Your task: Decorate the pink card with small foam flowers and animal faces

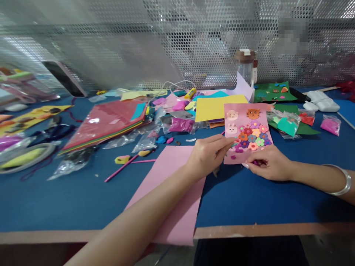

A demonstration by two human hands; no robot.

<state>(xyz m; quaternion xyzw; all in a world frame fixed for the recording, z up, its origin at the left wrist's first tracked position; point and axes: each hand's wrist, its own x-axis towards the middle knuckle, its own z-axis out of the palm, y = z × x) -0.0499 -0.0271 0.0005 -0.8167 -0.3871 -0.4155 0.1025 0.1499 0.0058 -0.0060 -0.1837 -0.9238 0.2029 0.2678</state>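
Note:
A pink card (229, 140) lies on the blue table, decorated with a cluster of colourful foam flowers (252, 136), an orange cat face (253, 113) and pale animal faces. My left hand (206, 154) is closed, its fingertips pressed together over the card's left edge beside the flowers; whatever they pinch is hidden. At the card's lower right corner, my right hand (270, 162) is curled closed. Small magenta bits show between its thumb and fingers, too covered to identify. A larger pink sheet (177, 207) lies under my left forearm and overhangs the front edge.
A stack of coloured sheets in a clear sleeve (105, 120) lies left of centre, near plastic bags and clay pieces. Behind the card are a yellow sheet (215, 107) and a lidded bottle (245, 64). A phone (64, 78) leans against the perforated metal partition (124, 55).

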